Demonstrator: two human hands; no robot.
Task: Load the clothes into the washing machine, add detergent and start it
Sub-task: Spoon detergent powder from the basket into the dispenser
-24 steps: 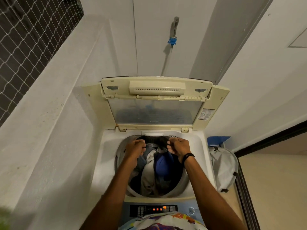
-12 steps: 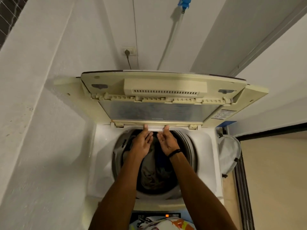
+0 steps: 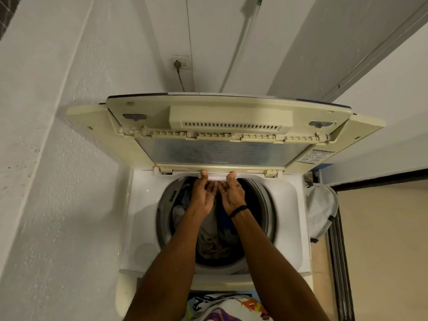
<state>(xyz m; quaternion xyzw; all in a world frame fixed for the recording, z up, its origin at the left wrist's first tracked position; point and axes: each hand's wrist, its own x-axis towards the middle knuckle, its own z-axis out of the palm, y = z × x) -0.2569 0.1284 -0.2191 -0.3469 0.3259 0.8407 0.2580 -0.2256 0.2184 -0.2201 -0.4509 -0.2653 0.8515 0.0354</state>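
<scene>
A cream top-loading washing machine (image 3: 143, 205) stands below me with its folding lid (image 3: 222, 154) raised at the back. Dark, grey and blue clothes (image 3: 213, 239) lie inside the drum. Both my hands reach over the drum to its back rim, close together. My left hand (image 3: 202, 198) and my right hand (image 3: 232, 195) each have a thumb on top of a white detergent drawer (image 3: 217, 176) under the lid hinge, with fingers curled beneath its front edge. A black band circles my right wrist.
A white wall (image 3: 58, 181) hugs the machine's left side. A pale mesh laundry bag (image 3: 322, 212) hangs at the right, beside a dark door track (image 3: 340, 262). Behind the lid are a wall socket with a plug (image 3: 180, 63) and a water hose (image 3: 240, 49).
My hands let go of the clothes in the drum and moved back to the white drawer at the rear rim. The camera has moved in closer over the machine.
</scene>
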